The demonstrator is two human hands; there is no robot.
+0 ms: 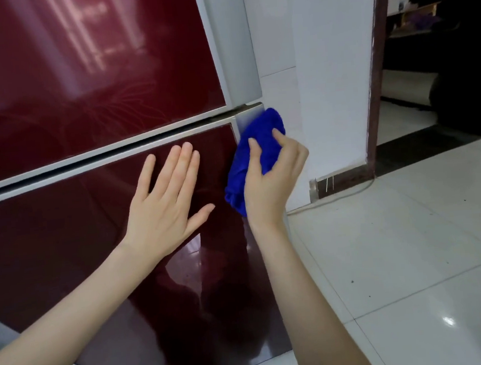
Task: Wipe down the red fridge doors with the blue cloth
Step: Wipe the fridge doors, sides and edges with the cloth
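White tiled floor (414, 254) and a white wall (333, 57) lie to the right of the fridge, with a dark doorway (442, 77) beyond. Two red doors fill the left of the view: the upper door (93, 78) and, under a silver-edged gap, the lower door (64, 241).

The left hand (165, 206) lies flat on the lower door just below that gap, fingers straight and slightly spread, holding nothing. I judge it braces the door (a firm wipe might otherwise rock it) and steadies the person.

The right hand (271, 179) has fingers and thumb curled round the bunched cloth (260, 128) and holds it against the silver trim (249, 117) at the lower door's top right corner, so the cloth sits at the fridge's right edge. Bunching it probably gives a firm pad for that narrow strip.

The cloth is vivid blue, plush and crumpled into a wad, with a fold hanging below the palm. Both doors are deep red and mirror-glossy. The upper one carries a faint fine-line pattern and pale reflections, and the lower one mirrors the arms and floor tiles. I can make out no smears.
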